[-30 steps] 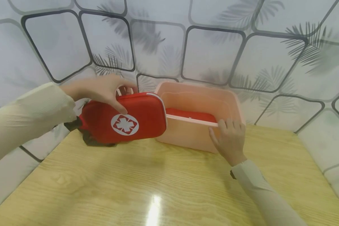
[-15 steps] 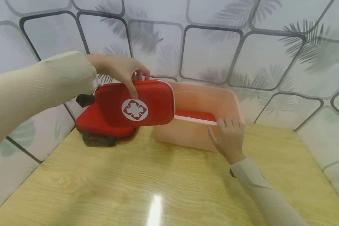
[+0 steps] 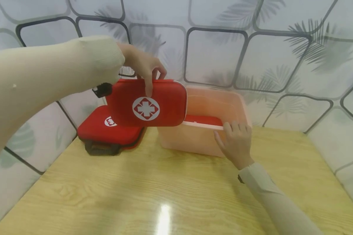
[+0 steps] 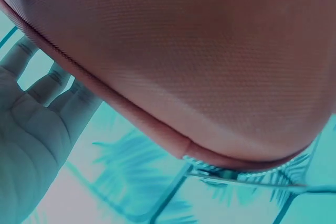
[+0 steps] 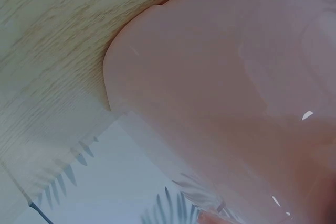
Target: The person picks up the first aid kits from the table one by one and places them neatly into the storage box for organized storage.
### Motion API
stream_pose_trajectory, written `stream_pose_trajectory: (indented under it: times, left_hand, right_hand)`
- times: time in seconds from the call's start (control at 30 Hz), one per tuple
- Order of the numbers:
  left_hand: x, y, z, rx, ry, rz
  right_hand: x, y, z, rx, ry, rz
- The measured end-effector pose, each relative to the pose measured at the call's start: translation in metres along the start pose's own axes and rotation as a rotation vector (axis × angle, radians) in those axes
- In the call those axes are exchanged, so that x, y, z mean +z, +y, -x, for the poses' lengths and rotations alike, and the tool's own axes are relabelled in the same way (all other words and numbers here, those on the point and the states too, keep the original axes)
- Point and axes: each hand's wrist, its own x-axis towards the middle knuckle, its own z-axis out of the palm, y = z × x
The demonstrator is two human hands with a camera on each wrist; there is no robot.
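Note:
My left hand [image 3: 144, 65] pinches a red first aid case [image 3: 170, 101] by its top edge, thumb on the front above a white cross emblem. The case hangs upright in the air, its right end overlapping the peach plastic bin [image 3: 191, 140] in the head view. Close up in the left wrist view, the case [image 4: 210, 66] shows textured fabric and a zipper, with my fingers behind its edge. My right hand [image 3: 237, 143] grips the bin's front rim near the right corner. Inside the bin lies another red item [image 3: 204, 120], partly hidden by the front wall.
A larger red first aid case [image 3: 106, 130] with a dark handle [image 3: 101, 148] lies at the table's back left, partly behind the held case. The bin stands on the wood-grain table [image 3: 135, 195] near the patterned wall [image 3: 214, 58].
My left hand has carried the red first aid case up and to the right, toward the bin, uncovering the larger case behind. My right hand keeps its grip on the rim.

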Motion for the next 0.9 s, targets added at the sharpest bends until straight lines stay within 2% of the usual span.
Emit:
stream_pose_trajectory:
  times: [0.23, 0.43, 0.6, 0.9]
  left_hand:
    - [-0.028, 0.016, -0.008, -0.013, 0.026, -0.071]
    - [-0.042, 0.028, -0.021, -0.025, 0.005, -0.049]
    - [-0.044, 0.035, -0.034, -0.027, -0.008, -0.059]
    - [-0.034, 0.050, -0.059, 0.008, 0.005, -0.041]
  right_hand:
    - [-0.002, -0.003, 0.000, 0.005, -0.028, 0.005]
    - [-0.004, -0.006, 0.000, 0.013, -0.052, -0.005]
    - [-0.003, -0.007, 0.000, 0.011, -0.063, 0.004]
    - [-0.002, -0.008, 0.000, 0.003, -0.046, -0.012]
